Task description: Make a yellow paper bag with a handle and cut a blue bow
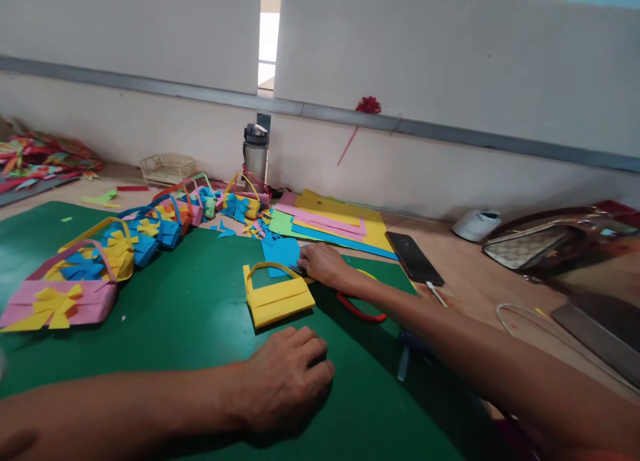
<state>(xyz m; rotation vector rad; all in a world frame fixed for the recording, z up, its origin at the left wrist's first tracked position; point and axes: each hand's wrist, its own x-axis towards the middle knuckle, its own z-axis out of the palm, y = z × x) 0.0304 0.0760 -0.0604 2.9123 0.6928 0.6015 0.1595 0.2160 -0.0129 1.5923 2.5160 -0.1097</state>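
Observation:
My right hand reaches across to a blue paper sheet, its fingers bent together at the sheet's right edge. Something small and dark shows at the fingertips; what it is I cannot make out. Beneath that wrist a red looped handle lies on the green mat. A yellow paper handbag with a strip handle lies between my two hands, touched by neither. Closer to me, my left hand rests on the mat with curled fingers, and nothing shows in it.
Several finished paper bags with bows line the left. Coloured sheets and blue scraps lie behind. A bottle stands by the wall. At right are a phone, a cable, and a patterned bag.

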